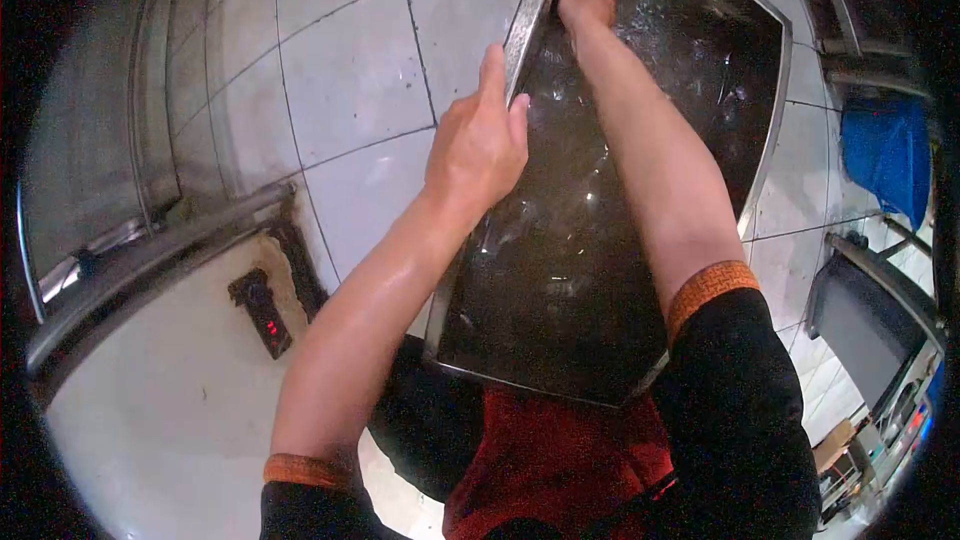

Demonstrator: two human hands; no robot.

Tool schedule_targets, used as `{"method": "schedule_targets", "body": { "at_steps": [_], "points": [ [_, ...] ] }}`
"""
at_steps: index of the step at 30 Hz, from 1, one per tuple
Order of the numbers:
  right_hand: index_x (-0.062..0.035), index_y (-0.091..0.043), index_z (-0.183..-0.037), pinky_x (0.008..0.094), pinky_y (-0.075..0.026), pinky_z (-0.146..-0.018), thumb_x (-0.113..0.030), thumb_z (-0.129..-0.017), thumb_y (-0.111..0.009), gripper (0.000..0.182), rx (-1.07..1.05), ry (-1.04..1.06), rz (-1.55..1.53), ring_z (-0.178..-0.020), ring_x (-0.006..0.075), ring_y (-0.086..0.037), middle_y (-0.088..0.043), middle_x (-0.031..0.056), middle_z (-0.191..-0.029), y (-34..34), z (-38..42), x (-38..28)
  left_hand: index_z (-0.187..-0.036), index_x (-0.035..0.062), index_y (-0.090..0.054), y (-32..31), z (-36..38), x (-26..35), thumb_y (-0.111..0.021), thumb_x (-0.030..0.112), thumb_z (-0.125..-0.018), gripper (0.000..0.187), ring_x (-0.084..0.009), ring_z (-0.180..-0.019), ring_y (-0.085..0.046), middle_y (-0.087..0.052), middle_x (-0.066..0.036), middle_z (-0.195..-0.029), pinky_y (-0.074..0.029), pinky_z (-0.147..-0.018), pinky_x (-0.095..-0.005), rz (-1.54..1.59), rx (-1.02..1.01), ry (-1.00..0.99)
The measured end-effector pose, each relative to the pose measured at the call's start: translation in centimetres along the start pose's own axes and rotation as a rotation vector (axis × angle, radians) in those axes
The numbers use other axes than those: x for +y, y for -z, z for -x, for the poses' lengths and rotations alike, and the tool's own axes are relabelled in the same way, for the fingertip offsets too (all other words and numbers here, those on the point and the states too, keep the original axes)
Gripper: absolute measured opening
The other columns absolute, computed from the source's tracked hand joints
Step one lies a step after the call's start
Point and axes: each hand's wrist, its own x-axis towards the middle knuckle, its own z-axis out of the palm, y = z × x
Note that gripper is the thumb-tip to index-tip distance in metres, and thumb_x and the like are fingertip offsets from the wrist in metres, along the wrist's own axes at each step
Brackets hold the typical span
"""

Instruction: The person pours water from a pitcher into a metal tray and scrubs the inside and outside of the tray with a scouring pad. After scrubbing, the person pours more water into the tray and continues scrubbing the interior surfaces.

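Observation:
A large dark metal tray [560, 270] with a bare, shiny metal rim is tilted in front of me, its surface looking wet and glossy. My left hand [478, 140] grips its left rim, with the index finger lying along the edge and the thumb over the inside. Near the far left corner, my right hand [587, 8] presses on the tray's inner surface with its fingers curled. Whether anything lies under those fingers is hidden.
Light floor tiles [360, 70] surround the tray. At the lower left stands a pale panel [150, 410] with a dark metal edge and a small red-lit display [265, 315]. A blue cloth or bag [885, 155] hangs at the right, above a grey panel [865, 320].

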Motion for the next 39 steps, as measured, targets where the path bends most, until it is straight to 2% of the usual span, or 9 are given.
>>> {"method": "schedule_targets", "body": {
  "at_steps": [5, 10, 11, 17, 20, 24, 33, 36, 39],
  "points": [
    [-0.0052, -0.064, -0.111, 0.0379, -0.048, -0.075, -0.024, -0.084, -0.057, 0.033, -0.058, -0.221, -0.128, -0.093, 0.0257, -0.061, -0.064, 0.0168, -0.108, -0.5, -1.4, 0.4, -0.136, -0.0019, -0.030, 0.2, -0.4, 1.3, -0.050, 0.016, -0.091, 0.053, -0.0485, -0.080, -0.059, -0.061, -0.031, -0.085, -0.045, -0.071, -0.0549, -0.040, -0.034, 0.048],
    [-0.0031, -0.065, -0.098, 0.0414, -0.047, -0.085, -0.015, -0.079, -0.064, 0.023, 0.163, 0.161, -0.504, -0.096, 0.0345, -0.062, -0.065, 0.0178, -0.103, 5.1, 6.4, -7.2, -0.137, -0.0018, -0.030, -0.6, -0.3, 0.4, -0.051, 0.017, -0.091, 0.053, -0.0489, -0.076, -0.059, -0.061, -0.031, -0.079, -0.046, -0.068, -0.0545, -0.027, 0.038, -0.032],
    [-0.0040, -0.064, -0.099, 0.0349, -0.046, -0.064, -0.021, -0.082, -0.064, 0.024, 0.239, 0.299, -0.392, -0.070, 0.0184, -0.056, -0.063, 0.0090, -0.079, 3.4, 4.8, -5.2, -0.137, -0.0017, -0.031, -0.8, -0.5, 0.3, -0.051, 0.018, -0.091, 0.053, -0.0490, -0.075, -0.059, -0.061, -0.031, -0.078, -0.046, -0.067, -0.0544, -0.012, 0.054, -0.066],
    [-0.0064, -0.060, -0.091, 0.0446, -0.045, -0.083, -0.014, -0.078, -0.062, 0.016, 0.216, 0.296, -0.207, -0.094, 0.0381, -0.058, -0.061, 0.0183, -0.095, 2.3, 4.3, -4.0, -0.137, -0.0022, -0.030, -0.9, -0.6, -0.3, -0.051, 0.018, -0.091, 0.054, -0.0499, -0.077, -0.059, -0.061, -0.032, -0.079, -0.045, -0.067, -0.0549, -0.043, 0.052, -0.074],
    [-0.0059, -0.059, -0.091, 0.0458, -0.044, -0.083, -0.013, -0.078, -0.062, 0.015, 0.100, 0.585, -0.202, -0.094, 0.0370, -0.058, -0.060, 0.0176, -0.095, 3.7, 7.9, -0.5, -0.138, -0.0015, -0.030, -0.8, -0.5, -0.3, -0.052, 0.021, -0.092, 0.056, -0.0474, -0.088, -0.060, -0.062, -0.031, -0.093, -0.046, -0.076, -0.0514, 0.015, 0.030, -0.040],
    [-0.0052, -0.060, -0.092, 0.0450, -0.044, -0.082, -0.010, -0.078, -0.059, 0.014, 0.326, 0.601, -0.305, -0.092, 0.0362, -0.058, -0.061, 0.0160, -0.090, 2.6, 2.6, -4.4, -0.138, -0.0017, -0.030, -0.5, -0.4, 0.0, -0.052, 0.019, -0.091, 0.056, -0.0474, -0.089, -0.060, -0.061, -0.031, -0.095, -0.046, -0.078, -0.0507, -0.020, 0.023, -0.019],
    [-0.0051, -0.061, -0.096, 0.0453, -0.044, -0.086, -0.014, -0.081, -0.061, 0.018, 0.309, 0.600, -0.205, -0.097, 0.0372, -0.058, -0.062, 0.0176, -0.098, 2.0, 2.4, -3.4, -0.140, -0.0012, -0.029, -0.5, 0.2, 0.1, -0.052, 0.020, -0.092, 0.057, -0.0482, -0.093, -0.059, -0.060, -0.032, -0.102, -0.047, -0.082, -0.0499, -0.058, 0.009, 0.020],
    [-0.0051, -0.062, -0.098, 0.0457, -0.044, -0.085, -0.014, -0.081, -0.060, 0.019, 0.066, 0.467, -0.027, -0.097, 0.0371, -0.058, -0.062, 0.0182, -0.098, 1.7, 4.5, 1.0, -0.140, -0.0015, -0.029, -0.1, -0.2, 0.4, -0.052, 0.020, -0.092, 0.058, -0.0482, -0.095, -0.058, -0.059, -0.033, -0.102, -0.046, -0.083, -0.0498, -0.023, 0.010, -0.011],
    [-0.0047, -0.062, -0.094, 0.0473, -0.045, -0.082, -0.014, -0.081, -0.061, 0.016, 0.188, 0.650, -0.160, -0.092, 0.0377, -0.058, -0.061, 0.0177, -0.095, 3.0, 4.3, -1.5, -0.138, -0.0024, -0.027, -0.8, -0.5, -0.3, -0.050, 0.019, -0.092, 0.056, -0.0504, -0.087, -0.058, -0.060, -0.034, -0.091, -0.046, -0.074, -0.0541, -0.021, 0.035, -0.055]
  ]
}}
